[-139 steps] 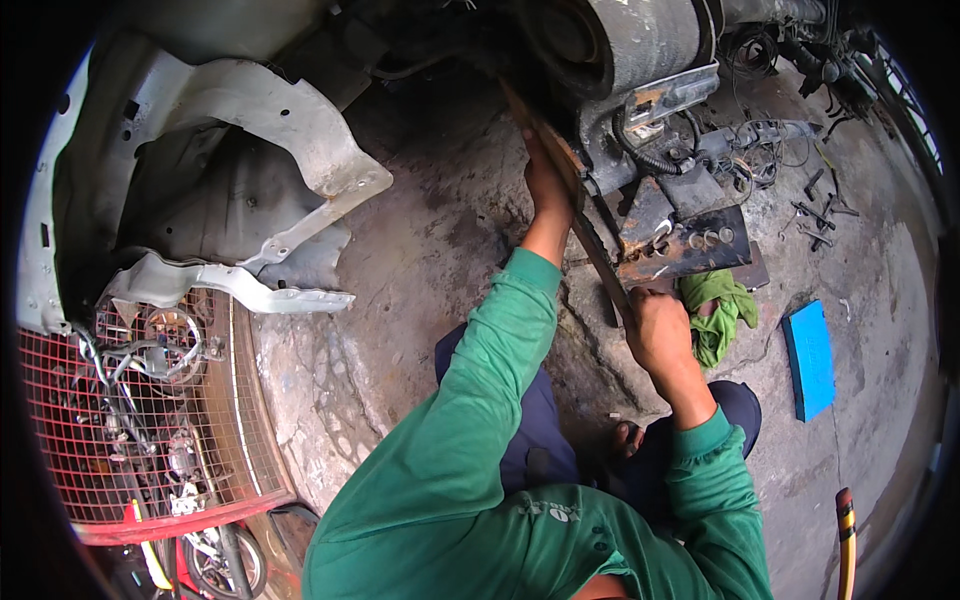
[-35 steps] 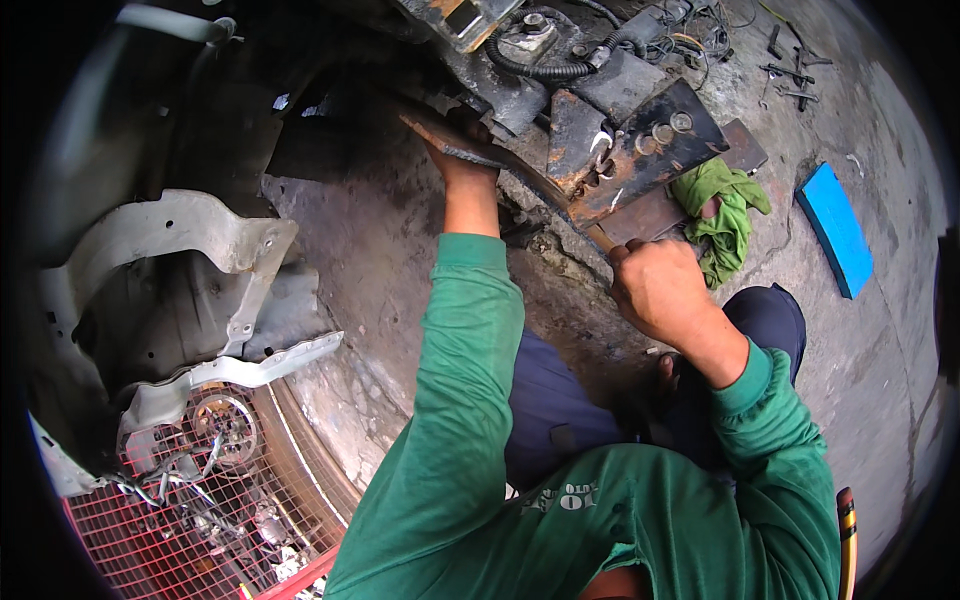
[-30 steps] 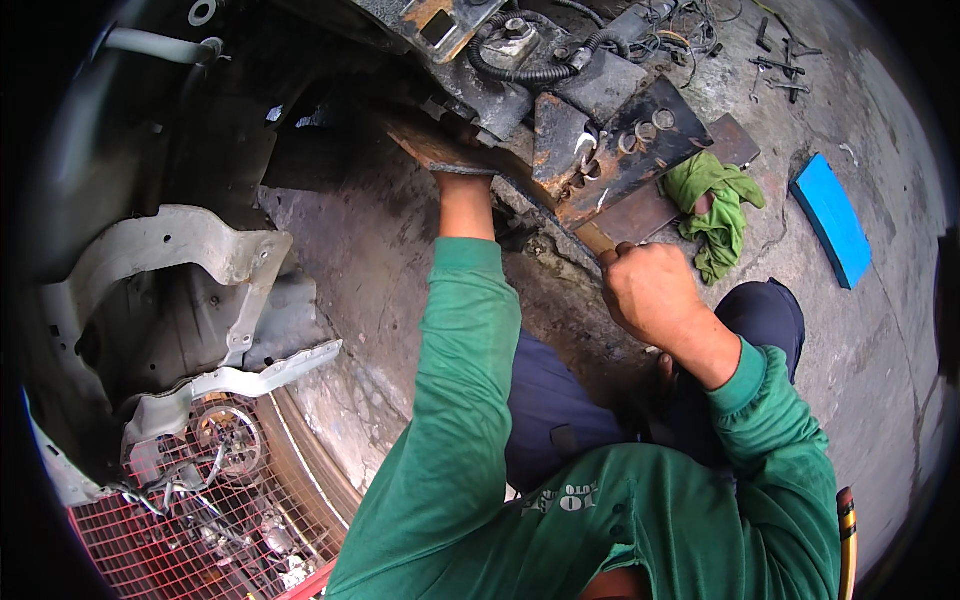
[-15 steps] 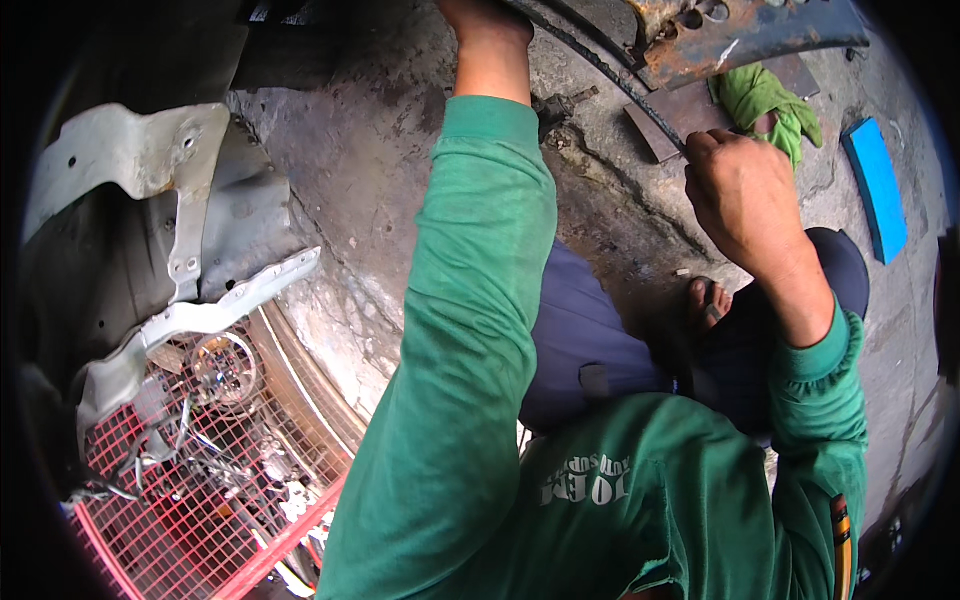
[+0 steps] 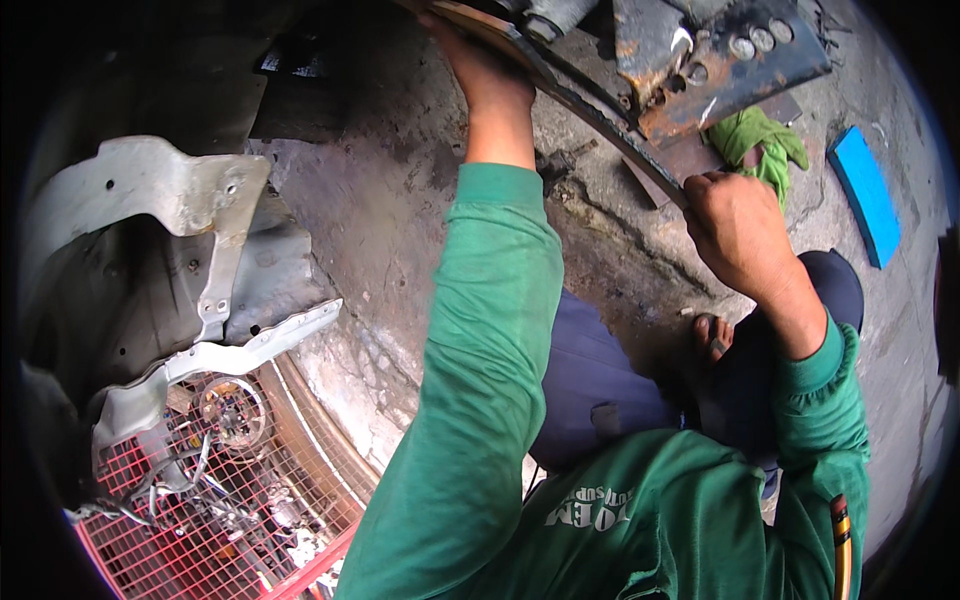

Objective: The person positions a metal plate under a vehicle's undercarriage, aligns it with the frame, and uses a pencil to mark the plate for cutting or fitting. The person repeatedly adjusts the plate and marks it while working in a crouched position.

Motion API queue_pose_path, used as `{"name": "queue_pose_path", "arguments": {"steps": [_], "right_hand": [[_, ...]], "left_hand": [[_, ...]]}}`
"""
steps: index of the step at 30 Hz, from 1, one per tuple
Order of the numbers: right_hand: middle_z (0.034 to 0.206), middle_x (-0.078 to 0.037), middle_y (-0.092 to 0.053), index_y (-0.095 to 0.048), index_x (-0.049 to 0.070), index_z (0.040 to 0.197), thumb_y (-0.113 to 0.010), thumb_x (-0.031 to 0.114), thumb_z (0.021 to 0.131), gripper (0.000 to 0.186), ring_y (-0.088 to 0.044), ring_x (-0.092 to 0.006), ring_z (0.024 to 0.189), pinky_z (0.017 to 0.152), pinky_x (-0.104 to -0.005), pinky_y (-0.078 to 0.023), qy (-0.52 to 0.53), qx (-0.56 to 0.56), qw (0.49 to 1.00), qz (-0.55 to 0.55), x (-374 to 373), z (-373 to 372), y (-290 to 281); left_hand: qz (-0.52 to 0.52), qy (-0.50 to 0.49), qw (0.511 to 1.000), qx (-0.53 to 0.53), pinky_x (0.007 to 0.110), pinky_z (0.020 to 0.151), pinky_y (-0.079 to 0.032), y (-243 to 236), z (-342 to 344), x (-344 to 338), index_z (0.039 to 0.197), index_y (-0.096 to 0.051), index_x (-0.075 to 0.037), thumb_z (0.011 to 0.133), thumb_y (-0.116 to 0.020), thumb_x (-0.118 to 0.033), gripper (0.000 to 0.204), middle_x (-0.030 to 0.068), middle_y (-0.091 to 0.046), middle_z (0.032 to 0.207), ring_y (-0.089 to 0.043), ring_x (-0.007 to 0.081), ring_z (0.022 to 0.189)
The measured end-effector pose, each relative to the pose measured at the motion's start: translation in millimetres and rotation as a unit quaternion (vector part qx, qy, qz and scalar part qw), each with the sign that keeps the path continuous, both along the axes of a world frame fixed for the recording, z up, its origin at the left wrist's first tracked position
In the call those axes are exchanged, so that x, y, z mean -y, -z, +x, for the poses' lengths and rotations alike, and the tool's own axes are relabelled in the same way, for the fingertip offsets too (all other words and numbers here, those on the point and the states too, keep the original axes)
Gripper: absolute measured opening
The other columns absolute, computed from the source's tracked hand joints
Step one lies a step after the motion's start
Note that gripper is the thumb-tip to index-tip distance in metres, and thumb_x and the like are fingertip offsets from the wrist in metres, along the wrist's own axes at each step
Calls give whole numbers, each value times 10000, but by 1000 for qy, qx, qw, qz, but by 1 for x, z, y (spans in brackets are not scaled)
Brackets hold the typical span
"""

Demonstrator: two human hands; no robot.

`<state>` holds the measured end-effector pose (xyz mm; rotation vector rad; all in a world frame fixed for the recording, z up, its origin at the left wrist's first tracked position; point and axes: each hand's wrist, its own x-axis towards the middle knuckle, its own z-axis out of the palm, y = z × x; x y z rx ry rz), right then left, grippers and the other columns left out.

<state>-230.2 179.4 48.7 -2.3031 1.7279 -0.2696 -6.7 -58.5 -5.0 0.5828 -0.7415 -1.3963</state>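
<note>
A long, curved dark strip [image 5: 600,118] with a rough edge slants from the top middle down to the right; its exact kind is unclear. Around its lower end my right hand [image 5: 735,230] is closed, fingers curled in a fist. My left hand [image 5: 490,72] is at the upper end, where the strip crosses in front of it and hides most of the fingers; it appears closed on the strip. Just beyond the strip is a rusty dark metal bracket [image 5: 730,80] with round holes. A green cloth [image 5: 757,145] lies below the bracket, close to my right hand.
On the concrete floor at right lies a blue block [image 5: 866,198]. A flat brown plate [image 5: 650,183] is partly under the strip. To the left are bent grey sheet-metal panels [image 5: 185,195] and a red wire-mesh basket [image 5: 235,520] holding assorted parts. My foot [image 5: 712,337] shows below my right hand.
The view has tilted, so more of the strip, the bracket and my left hand shows at the top. Both hands stay at the strip, whose upper end now shows.
</note>
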Motion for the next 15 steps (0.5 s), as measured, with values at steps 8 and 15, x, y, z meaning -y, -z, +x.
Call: {"name": "queue_pose_path", "arguments": {"steps": [8,15], "right_hand": [[765,-221,-673,-646,25,831,-679,117,824,98,-683,-449,800,718,-542,-544,-5,34,999,2,1,-11,1],[778,-220,-673,-641,30,814,-695,116,806,102,-679,-449,804,715,-545,-538,2,35,999,-3,0,-12,-8]], "left_hand": [[42,-75,996,27,380,1171,-368,-16,-13,-19,1496,-459,14,957,-546,-765,950,128,-554,1464,-519,258,1339],[71,-169,983,29,386,1071,-410,-23,-27,-17,1387,-565,-54,947,-469,-827,895,97,-610,1260,-560,240,1153]]}}
